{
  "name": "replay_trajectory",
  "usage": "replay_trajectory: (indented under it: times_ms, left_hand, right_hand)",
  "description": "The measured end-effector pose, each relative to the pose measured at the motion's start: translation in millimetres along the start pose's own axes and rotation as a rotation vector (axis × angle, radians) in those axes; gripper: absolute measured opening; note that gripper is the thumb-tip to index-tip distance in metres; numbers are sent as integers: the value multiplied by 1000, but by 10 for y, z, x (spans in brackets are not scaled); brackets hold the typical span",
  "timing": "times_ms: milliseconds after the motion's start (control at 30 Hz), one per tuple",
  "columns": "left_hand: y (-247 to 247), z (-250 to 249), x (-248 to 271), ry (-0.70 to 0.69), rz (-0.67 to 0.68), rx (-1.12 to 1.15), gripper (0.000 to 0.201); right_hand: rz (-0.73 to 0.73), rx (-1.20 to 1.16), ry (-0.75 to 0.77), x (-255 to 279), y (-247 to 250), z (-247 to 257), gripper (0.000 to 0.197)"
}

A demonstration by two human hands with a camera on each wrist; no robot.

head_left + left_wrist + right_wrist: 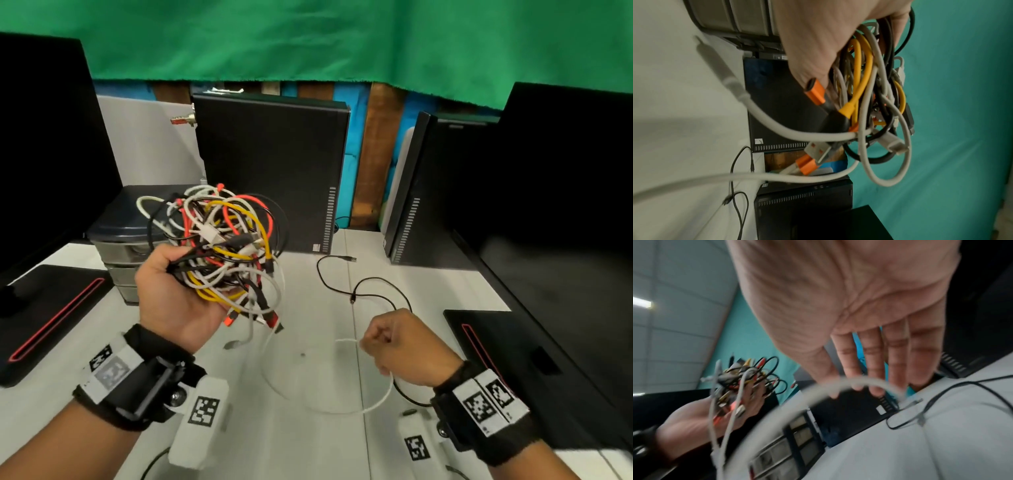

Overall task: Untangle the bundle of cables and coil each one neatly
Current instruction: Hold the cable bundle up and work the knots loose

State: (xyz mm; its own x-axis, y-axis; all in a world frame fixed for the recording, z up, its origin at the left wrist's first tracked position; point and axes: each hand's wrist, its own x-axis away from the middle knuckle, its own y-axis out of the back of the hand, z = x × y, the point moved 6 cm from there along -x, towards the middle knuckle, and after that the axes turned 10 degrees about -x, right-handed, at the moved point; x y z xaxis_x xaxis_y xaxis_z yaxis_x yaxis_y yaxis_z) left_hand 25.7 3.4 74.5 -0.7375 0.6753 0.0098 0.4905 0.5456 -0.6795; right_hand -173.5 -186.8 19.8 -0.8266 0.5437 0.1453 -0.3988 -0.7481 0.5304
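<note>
My left hand [171,301] is raised above the table and grips a tangled bundle of cables [222,246] in white, black, yellow and orange-red. The left wrist view shows the bundle [869,97] spilling out of the left hand [818,32], with orange plugs hanging loose. One white cable [346,340] runs from the bundle in a wide loop over the table to my right hand [400,346], which pinches it. In the right wrist view the white cable [838,382] arcs across the fingertips [875,389], blurred. A thin black cable [373,279] lies loose on the table.
On the white table [308,445] a small grey drawer unit [126,236] stands behind the left hand. Two black computer towers [274,164] [428,192] stand at the back, with dark monitors at both sides. Black pads with red lines [44,318] [507,359] lie left and right.
</note>
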Motion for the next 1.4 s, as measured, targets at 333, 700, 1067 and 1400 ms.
replay_trajectory:
  times_ms: [333, 700, 1067, 1400]
  left_hand:
    - [-147, 265, 105, 105, 68, -84, 71]
    - [-180, 508, 224, 204, 176, 31, 63]
    - [-304, 559, 299, 238, 254, 42, 55]
    - [-191, 486, 234, 190, 210, -41, 68]
  right_hand:
    - [-37, -442, 304, 200, -391, 569, 21]
    - [-211, -598, 267, 234, -125, 511, 15]
    - [-56, -625, 199, 271, -278, 527, 2]
    - [190, -463, 94, 193, -354, 398, 13]
